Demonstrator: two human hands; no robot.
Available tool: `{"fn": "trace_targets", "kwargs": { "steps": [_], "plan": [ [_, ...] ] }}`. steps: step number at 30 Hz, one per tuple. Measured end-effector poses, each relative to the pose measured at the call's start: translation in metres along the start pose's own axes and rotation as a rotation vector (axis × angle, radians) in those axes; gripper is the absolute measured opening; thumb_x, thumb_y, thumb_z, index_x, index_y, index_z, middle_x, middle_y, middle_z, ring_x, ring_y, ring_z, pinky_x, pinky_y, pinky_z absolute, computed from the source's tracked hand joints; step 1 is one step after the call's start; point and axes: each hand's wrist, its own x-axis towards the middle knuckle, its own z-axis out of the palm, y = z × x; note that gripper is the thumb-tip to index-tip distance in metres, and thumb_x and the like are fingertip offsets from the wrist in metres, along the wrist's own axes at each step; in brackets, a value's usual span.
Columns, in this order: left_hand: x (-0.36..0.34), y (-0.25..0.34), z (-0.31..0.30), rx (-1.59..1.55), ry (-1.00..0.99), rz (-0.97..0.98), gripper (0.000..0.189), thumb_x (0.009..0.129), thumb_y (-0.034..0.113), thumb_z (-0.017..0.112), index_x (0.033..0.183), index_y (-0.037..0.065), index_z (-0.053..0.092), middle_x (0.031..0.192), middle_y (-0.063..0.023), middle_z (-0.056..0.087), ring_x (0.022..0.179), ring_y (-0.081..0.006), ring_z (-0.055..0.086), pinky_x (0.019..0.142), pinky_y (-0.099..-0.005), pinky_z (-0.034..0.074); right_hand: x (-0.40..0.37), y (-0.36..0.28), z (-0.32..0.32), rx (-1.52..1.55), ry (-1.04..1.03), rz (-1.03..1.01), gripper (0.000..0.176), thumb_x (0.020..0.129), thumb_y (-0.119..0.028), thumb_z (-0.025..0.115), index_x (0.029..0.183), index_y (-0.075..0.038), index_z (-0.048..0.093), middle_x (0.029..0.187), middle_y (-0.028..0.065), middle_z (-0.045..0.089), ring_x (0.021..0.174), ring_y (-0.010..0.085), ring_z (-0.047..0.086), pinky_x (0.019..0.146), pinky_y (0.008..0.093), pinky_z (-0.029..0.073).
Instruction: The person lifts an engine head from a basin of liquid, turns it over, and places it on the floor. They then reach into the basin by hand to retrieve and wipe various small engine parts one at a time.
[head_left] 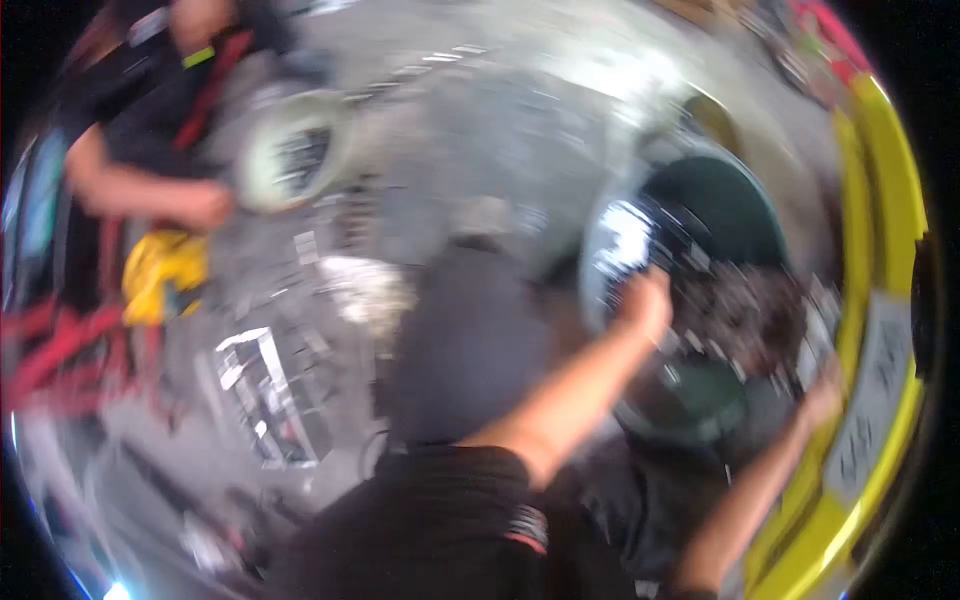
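My left hand [645, 302] reaches over a large dark green tub [765, 205] with its fingers curled in. Shiny dark pieces [660, 235] lie against the hand, too smeared to name, and I cannot make out what it grips. My right hand [824, 395] is at the far side of a brownish, rumpled heap [745, 310], beside a pale grey strip [815, 345]. Blur hides its fingers. Between my arms sits a second dark green container [700, 400].
A yellow beam with a white lettered label [865, 400] runs along the right. At upper left, another person's arm [150, 195] is near a pale bucket of dark pieces [300, 160]. A white-edged tray [265, 400], a yellow bag [165, 275] and scattered small pieces are on the floor.
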Motion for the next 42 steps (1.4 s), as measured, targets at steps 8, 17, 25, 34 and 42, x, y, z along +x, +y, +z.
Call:
{"fn": "trace_targets", "kwargs": {
  "steps": [8,17,25,34,42],
  "plan": [
    [-0.07,-0.02,-0.072,1.008,-0.116,0.618,0.023,0.088,0.018,0.052,0.09,0.007,0.072,0.092,-0.014,0.07,0.091,-0.0284,0.067,0.087,-0.0492,0.044,0.007,-0.133,-0.082,0.463,0.046,0.775,0.038,0.093,-0.036,0.054,0.112,-0.006,0.069,0.107,0.0224,0.068,0.103,0.0362,0.064,0.089,0.0396,0.047],
    [-0.053,-0.017,-0.072,1.189,-0.195,0.598,0.027,0.087,0.02,0.053,0.094,0.006,0.074,0.097,-0.0152,0.069,0.094,-0.0301,0.063,0.089,-0.0486,0.042,-0.012,-0.104,-0.052,0.833,0.16,0.618,0.031,0.094,-0.021,0.052,0.11,-0.002,0.071,0.089,0.0071,0.07,0.082,0.0137,0.062,0.076,0.029,0.048],
    [-0.084,-0.01,-0.081,1.252,-0.306,0.51,0.029,0.09,0.022,0.051,0.102,0.008,0.073,0.106,-0.0122,0.068,0.104,-0.0286,0.061,0.095,-0.0502,0.04,-0.079,-0.087,-0.091,1.043,0.129,0.773,0.038,0.089,-0.017,0.048,0.112,0.007,0.066,0.096,0.009,0.068,0.085,0.0157,0.059,0.08,0.0278,0.046],
    [-0.055,-0.052,-0.059,1.067,-0.134,0.718,0.008,0.067,0.016,0.063,0.06,0.016,0.067,0.062,-0.0042,0.064,0.059,-0.02,0.063,0.047,-0.0403,0.046,-0.026,-0.066,-0.041,0.782,0.022,0.432,0.039,0.096,-0.021,0.044,0.117,0.006,0.063,0.105,0.0124,0.067,0.097,0.0178,0.06,0.087,0.0307,0.047],
    [-0.082,0.02,-0.058,0.449,-0.126,0.019,0.054,0.095,0.03,0.047,0.128,-0.011,0.052,0.149,-0.0291,0.034,0.137,-0.0433,0.03,0.112,-0.0457,0.028,0.007,-0.035,-0.013,0.893,-0.133,0.401,0.045,0.103,-0.032,0.041,0.126,0.002,0.059,0.125,0.0147,0.06,0.114,0.0269,0.054,0.101,0.037,0.037]
  ]
}}
